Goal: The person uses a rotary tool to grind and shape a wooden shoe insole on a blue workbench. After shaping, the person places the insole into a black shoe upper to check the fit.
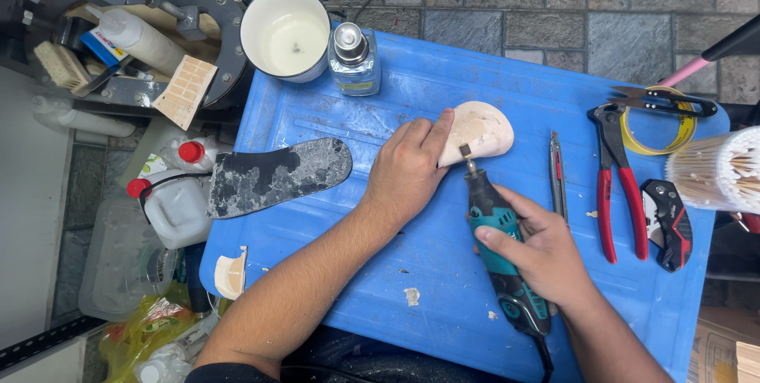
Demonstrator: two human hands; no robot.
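**Rotary tool set against a pale shaped piece on a blue desk**

Forearms come up from the bottom edge of the view onto the blue desk point(443, 90), a plastic top flecked with pale dust and small chips. On the right side, the right hand point(542, 252) is wrapped around a teal and black rotary tool point(499, 248), its cord trailing off toward the lower edge. The tool's small drum tip point(465, 152) points up and away from the person and meets the edge of a pale, rounded shaped piece point(479, 131). Pressing that piece to the desk is the left hand point(408, 169), fingers closed over its left side with the forefinger lying along the top edge.

Left of the hands lies a dark, mottled sole-shaped sheet point(273, 175), flat and partly overhanging the desk's left edge. At the far edge stand a white cup point(285, 33) and, just beside it, a clear glass bottle point(354, 58) with a metal cap. Right of the tool rests a slim utility knife point(557, 173), then red-handled pliers point(617, 185), a black and red folded tool point(669, 221) and a yellow tape roll point(657, 129) with small snips lying across it. A bundle of thin pale sticks point(716, 169) juts in from the right edge. Below the desk's left side sit white jugs with red caps point(176, 201), and a small pale offcut point(231, 272) lies at the near left corner.
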